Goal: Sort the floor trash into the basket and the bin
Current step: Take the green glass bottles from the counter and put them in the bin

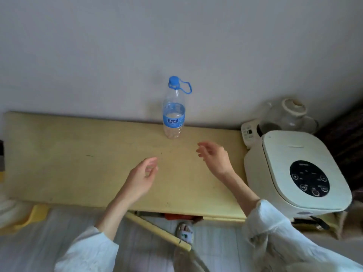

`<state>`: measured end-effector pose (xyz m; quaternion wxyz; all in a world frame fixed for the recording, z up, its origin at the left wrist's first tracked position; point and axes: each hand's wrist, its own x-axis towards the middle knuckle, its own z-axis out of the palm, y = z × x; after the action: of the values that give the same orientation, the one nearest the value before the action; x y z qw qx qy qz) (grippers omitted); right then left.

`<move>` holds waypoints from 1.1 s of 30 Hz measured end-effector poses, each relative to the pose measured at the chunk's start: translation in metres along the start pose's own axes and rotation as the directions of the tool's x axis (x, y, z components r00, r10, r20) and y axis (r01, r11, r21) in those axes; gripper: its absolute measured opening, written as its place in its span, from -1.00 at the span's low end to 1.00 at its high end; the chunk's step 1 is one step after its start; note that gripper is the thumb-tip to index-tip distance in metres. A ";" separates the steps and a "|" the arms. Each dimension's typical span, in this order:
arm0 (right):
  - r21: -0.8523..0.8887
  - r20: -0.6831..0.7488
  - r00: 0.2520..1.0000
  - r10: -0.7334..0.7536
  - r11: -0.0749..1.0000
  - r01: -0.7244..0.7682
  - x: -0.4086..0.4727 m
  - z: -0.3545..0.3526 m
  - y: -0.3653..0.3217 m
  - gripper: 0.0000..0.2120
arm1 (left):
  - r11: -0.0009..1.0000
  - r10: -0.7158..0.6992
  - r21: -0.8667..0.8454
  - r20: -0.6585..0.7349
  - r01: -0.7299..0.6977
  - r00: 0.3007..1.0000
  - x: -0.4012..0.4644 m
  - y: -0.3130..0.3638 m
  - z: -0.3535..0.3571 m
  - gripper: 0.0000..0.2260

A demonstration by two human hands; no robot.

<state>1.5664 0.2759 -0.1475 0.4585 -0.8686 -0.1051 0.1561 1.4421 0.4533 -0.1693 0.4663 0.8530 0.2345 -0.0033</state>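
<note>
Rice cooker (298, 173) beside kettle (290, 116), right of bottle (173, 112)

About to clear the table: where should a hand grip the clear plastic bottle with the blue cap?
Wrap the labelled middle of the clear plastic bottle from the near side; it stands upright against the wall, and the right hand is closest.

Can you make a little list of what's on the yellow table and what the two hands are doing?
table: yellow top, against a pale wall
bottle: clear plastic bottle, blue cap and loop, standing upright near the wall, looks nearly empty
cooker: white cooker at the table's right end
kettle: glass kettle behind the cooker
left hand: over the table, fingers loose, holding nothing
right hand: over the table, holding nothing
basket and bin: not in view
</note>
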 end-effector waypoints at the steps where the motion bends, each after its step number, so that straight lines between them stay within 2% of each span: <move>1: -0.026 -0.044 0.998 -0.042 0.999 0.041 0.020 -0.003 -0.014 -0.79 | 1.000 0.003 -0.015 -0.041 -0.004 0.999 0.013 0.007 -0.005 -0.72; 4: -0.046 -0.221 0.952 -0.212 0.977 0.207 0.074 -0.013 -0.054 -0.83 | 0.998 0.019 -0.055 -0.121 -0.026 0.992 0.045 0.027 -0.018 -0.73; 6: -0.115 -0.265 0.906 -0.331 0.944 0.311 0.111 -0.017 -0.077 -0.80 | 0.995 0.019 -0.094 -0.169 -0.035 0.985 0.061 0.036 -0.023 -0.73; 8: -0.248 -0.164 0.898 -0.408 0.898 0.363 0.148 -0.015 -0.096 -0.66 | 0.992 -0.001 -0.122 -0.197 -0.023 0.980 0.072 0.041 -0.024 -0.75; 11: -0.474 0.092 0.907 -0.412 0.782 0.404 0.189 -0.002 -0.114 -0.48 | 0.991 -0.025 -0.134 -0.217 -0.004 0.976 0.083 0.039 -0.026 -0.76; 14: -0.635 0.202 0.889 -0.410 0.636 0.438 0.201 0.015 -0.119 -0.54 | 0.989 -0.047 -0.147 -0.242 0.011 0.969 0.090 0.037 -0.032 -0.77; 16: -0.638 0.190 0.873 -0.450 0.619 0.458 0.197 0.024 -0.119 -0.61 | 0.989 -0.048 -0.148 -0.239 0.012 0.970 0.092 0.035 -0.035 -0.76; 20: -0.516 0.147 0.845 -0.514 0.689 0.509 0.171 0.030 -0.110 -0.76 | 0.988 -0.037 -0.157 -0.199 0.005 0.979 0.088 0.027 -0.038 -0.77; 24: -0.367 0.024 0.863 -0.504 0.799 0.476 0.112 0.019 -0.083 -0.76 | 0.989 0.002 -0.147 -0.069 -0.012 0.998 0.068 0.017 -0.031 -0.79; 27: -0.296 -0.203 0.891 -0.405 0.893 0.339 0.057 -0.004 -0.066 -0.72 | 0.984 0.090 -0.158 0.058 -0.080 0.994 0.057 0.016 -0.024 -0.82; 30: -0.260 -0.350 0.880 -0.322 0.936 0.239 0.000 -0.029 -0.052 -0.69 | 0.966 0.178 -0.211 0.118 -0.150 0.977 0.048 0.027 -0.015 -0.81; 33: -0.219 -0.497 0.837 -0.230 0.966 0.136 -0.071 -0.059 -0.035 -0.69 | 0.949 0.237 -0.254 0.188 -0.186 0.953 0.029 0.045 0.012 -0.83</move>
<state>1.5203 0.2273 -0.0751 0.4047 -0.9010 -0.0736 -0.1382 1.4889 0.4345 -0.1471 0.5835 0.8071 0.0879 -0.0180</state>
